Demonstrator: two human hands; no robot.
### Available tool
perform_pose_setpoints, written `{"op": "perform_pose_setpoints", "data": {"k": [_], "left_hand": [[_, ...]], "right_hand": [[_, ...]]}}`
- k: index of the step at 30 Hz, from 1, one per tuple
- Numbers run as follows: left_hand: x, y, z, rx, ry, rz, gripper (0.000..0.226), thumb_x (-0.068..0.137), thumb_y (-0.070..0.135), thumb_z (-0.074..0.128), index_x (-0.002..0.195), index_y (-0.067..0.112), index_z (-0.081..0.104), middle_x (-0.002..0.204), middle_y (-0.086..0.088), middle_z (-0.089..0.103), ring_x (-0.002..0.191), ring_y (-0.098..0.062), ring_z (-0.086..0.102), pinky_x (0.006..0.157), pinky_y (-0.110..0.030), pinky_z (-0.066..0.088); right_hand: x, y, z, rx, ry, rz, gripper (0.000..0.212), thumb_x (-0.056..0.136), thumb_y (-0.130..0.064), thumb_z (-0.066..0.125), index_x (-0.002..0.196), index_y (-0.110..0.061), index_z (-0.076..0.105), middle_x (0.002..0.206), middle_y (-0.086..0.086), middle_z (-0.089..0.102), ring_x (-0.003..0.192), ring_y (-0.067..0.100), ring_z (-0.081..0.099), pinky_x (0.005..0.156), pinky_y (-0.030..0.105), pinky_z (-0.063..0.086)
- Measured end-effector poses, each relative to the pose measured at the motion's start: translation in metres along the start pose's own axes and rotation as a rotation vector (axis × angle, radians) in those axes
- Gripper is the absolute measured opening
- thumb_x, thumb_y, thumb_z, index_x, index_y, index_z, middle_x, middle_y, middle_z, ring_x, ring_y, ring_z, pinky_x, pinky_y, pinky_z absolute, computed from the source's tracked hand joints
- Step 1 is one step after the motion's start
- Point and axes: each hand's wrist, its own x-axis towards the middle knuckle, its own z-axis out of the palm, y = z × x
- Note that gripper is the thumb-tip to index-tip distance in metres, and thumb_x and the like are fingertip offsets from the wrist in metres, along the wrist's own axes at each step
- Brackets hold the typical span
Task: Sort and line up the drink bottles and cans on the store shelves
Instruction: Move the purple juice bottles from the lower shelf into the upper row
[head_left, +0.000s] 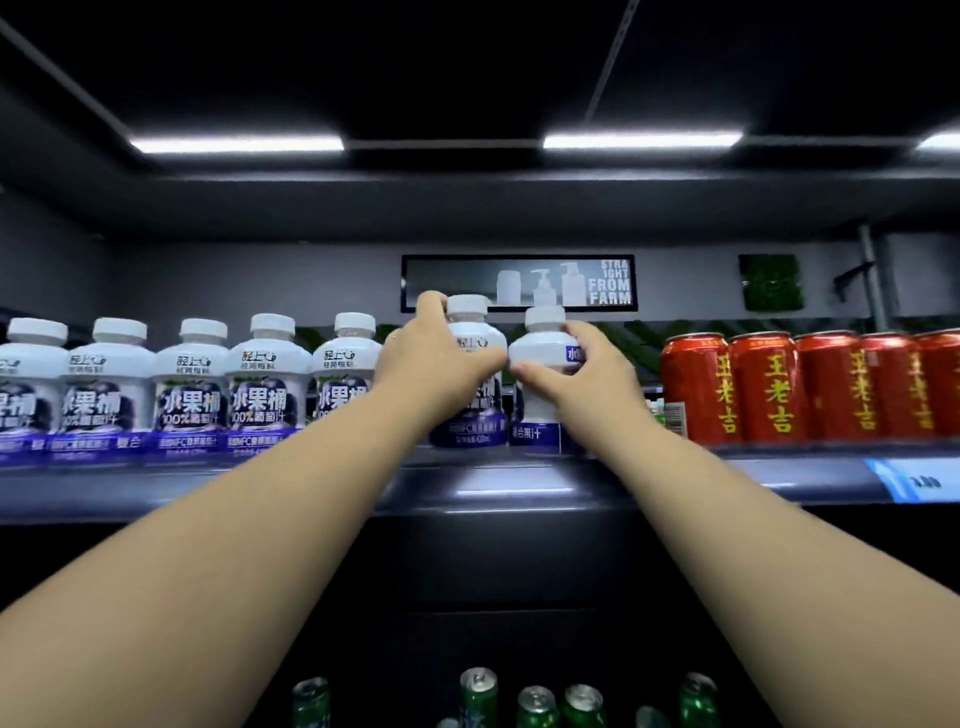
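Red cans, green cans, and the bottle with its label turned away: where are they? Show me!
red cans (761, 387): head view, on the yellow writing of the second can.
green cans (537, 706): head view, on one can's top, lower shelf.
turned bottle (543, 345): head view, on its white shoulder.

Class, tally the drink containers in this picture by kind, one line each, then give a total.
White juice bottles: 7
Red cans: 5
Green cans: 5
Total: 17, not counting two unclear containers at the bottom edge.
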Motion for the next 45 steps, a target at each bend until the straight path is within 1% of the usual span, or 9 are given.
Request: {"op": "perform_pose_setpoints", "data": {"k": [5,10,14,19,23,27,32,42,45], "left_hand": [[0.001,-0.023,0.025,-0.089,0.020,-0.028,0.063,0.079,0.047,0.065,0.132,0.023,0.043,0.122,-0.008,0.062,0.111,-0.032,0.056,0.093,-0.041,0.047],[0.000,-0.029,0.038,-0.085,-0.032,0.030,0.093,0.072,0.053,0.075,0.145,0.024,0.026,0.141,-0.009,0.043,0.124,-0.029,0.049,0.098,-0.035,0.041],[-0.005,-0.022,0.041,0.033,-0.040,0.027,0.100,0.075,0.053,0.074,0.149,0.023,0.015,0.144,-0.013,0.037,0.125,-0.034,0.047,0.097,-0.039,0.040],[-0.014,-0.025,0.022,0.087,-0.061,0.005,0.101,0.074,0.048,0.075,0.149,0.021,0.014,0.143,-0.013,0.037,0.126,-0.034,0.047,0.099,-0.039,0.039],[-0.031,-0.038,0.017,0.117,0.014,0.048,0.103,0.076,0.052,0.072,0.153,0.029,0.008,0.148,-0.009,0.036,0.130,-0.032,0.045,0.103,-0.043,0.040],[-0.037,-0.039,0.019,0.119,0.046,0.096,0.102,0.082,0.047,0.068,0.155,0.031,0.000,0.153,-0.007,0.027,0.129,-0.032,0.046,0.100,-0.042,0.040],[-0.039,-0.042,0.020,0.094,0.102,0.127,0.098,0.082,0.042,0.068,0.155,0.029,0.004,0.154,-0.004,0.023,0.126,-0.031,0.047,0.095,-0.040,0.042],[-0.044,-0.046,0.021,0.111,0.192,0.168,0.089,0.082,0.035,0.069,0.152,0.028,0.014,0.149,-0.005,0.026,0.107,-0.034,0.055,0.078,-0.036,0.040],[-0.047,-0.046,0.021,0.107,0.215,0.184,0.086,0.081,0.031,0.069,0.151,0.024,0.019,0.146,-0.008,0.030,0.107,-0.037,0.056,0.081,-0.041,0.045]], "right_hand": [[0.007,0.014,0.005,0.043,-0.030,0.087,0.092,0.055,-0.070,0.077,0.130,-0.030,0.042,0.119,0.000,0.061,0.104,0.019,0.063,0.094,0.046,0.054],[0.004,0.012,0.008,-0.020,-0.047,0.065,0.092,0.045,-0.071,0.078,0.125,-0.036,0.048,0.118,0.001,0.055,0.107,0.021,0.060,0.097,0.043,0.052],[-0.003,0.007,0.003,-0.133,-0.032,0.045,0.091,0.059,-0.057,0.082,0.136,-0.029,0.042,0.127,0.003,0.055,0.113,0.024,0.056,0.098,0.041,0.049],[-0.014,-0.001,-0.001,-0.197,-0.109,0.047,0.071,0.073,-0.054,0.067,0.133,-0.030,0.036,0.125,0.006,0.060,0.108,0.031,0.058,0.093,0.046,0.050],[-0.020,-0.005,-0.001,-0.322,-0.175,0.029,0.103,0.066,-0.069,0.071,0.147,-0.033,0.018,0.137,0.009,0.051,0.121,0.033,0.053,0.100,0.048,0.046],[-0.021,-0.003,-0.004,-0.262,-0.175,0.039,0.107,0.075,-0.049,0.073,0.155,-0.029,0.004,0.140,0.012,0.051,0.119,0.033,0.054,0.098,0.043,0.046],[-0.019,-0.004,-0.001,-0.274,-0.159,0.033,0.102,0.070,-0.062,0.075,0.148,-0.030,0.018,0.139,0.008,0.053,0.120,0.031,0.055,0.100,0.047,0.047],[-0.021,-0.003,0.004,-0.458,-0.080,0.018,0.098,0.077,-0.062,0.061,0.153,-0.026,0.010,0.133,0.009,0.059,0.116,0.034,0.057,0.088,0.042,0.047],[-0.023,-0.004,0.004,-0.497,-0.066,-0.015,0.097,0.081,-0.063,0.060,0.153,-0.023,0.009,0.131,0.011,0.059,0.116,0.035,0.058,0.084,0.041,0.042]]}}
